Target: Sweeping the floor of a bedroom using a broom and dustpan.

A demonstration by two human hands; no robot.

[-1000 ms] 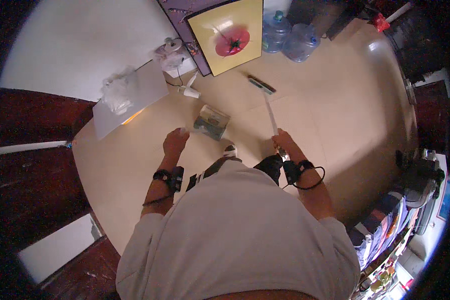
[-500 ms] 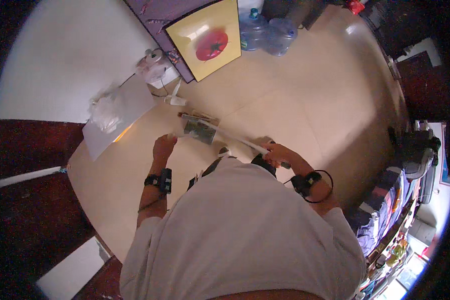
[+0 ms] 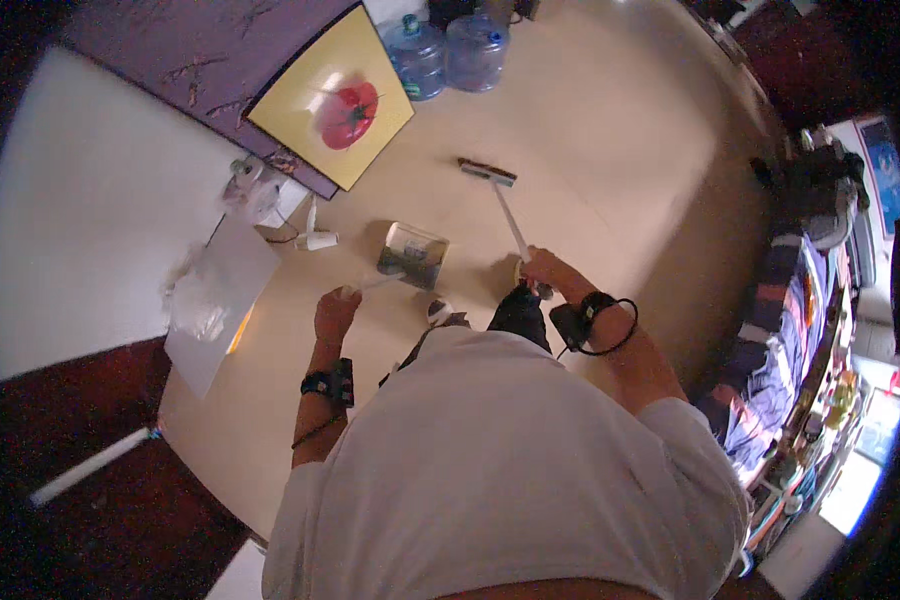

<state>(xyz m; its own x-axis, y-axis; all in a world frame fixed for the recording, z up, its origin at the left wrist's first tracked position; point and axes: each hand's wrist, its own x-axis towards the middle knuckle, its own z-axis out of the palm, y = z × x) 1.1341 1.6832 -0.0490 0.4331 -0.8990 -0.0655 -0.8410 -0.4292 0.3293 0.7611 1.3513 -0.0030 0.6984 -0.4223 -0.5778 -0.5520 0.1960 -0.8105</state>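
Observation:
My left hand is closed round the pale handle of a dustpan. The pan rests on the tiled floor ahead of my feet, its far part light and its near part dark grey. My right hand grips the light stick of a broom near its upper end. At the stick's far end, the narrow, flat broom head is on or close to the floor, beyond the dustpan and to its right, apart from it. My shoe shows just below the pan.
A framed tomato picture leans at the far left, with large blue water bottles beside it. Left of the dustpan are a white cordless-looking object and a pale board bearing a plastic bag. Piled fabrics line the right side.
The broom head has swung from over the dustpan to a spot farther away and to the right, uncovering the pan. Both hands keep their holds. The whole view has shifted.

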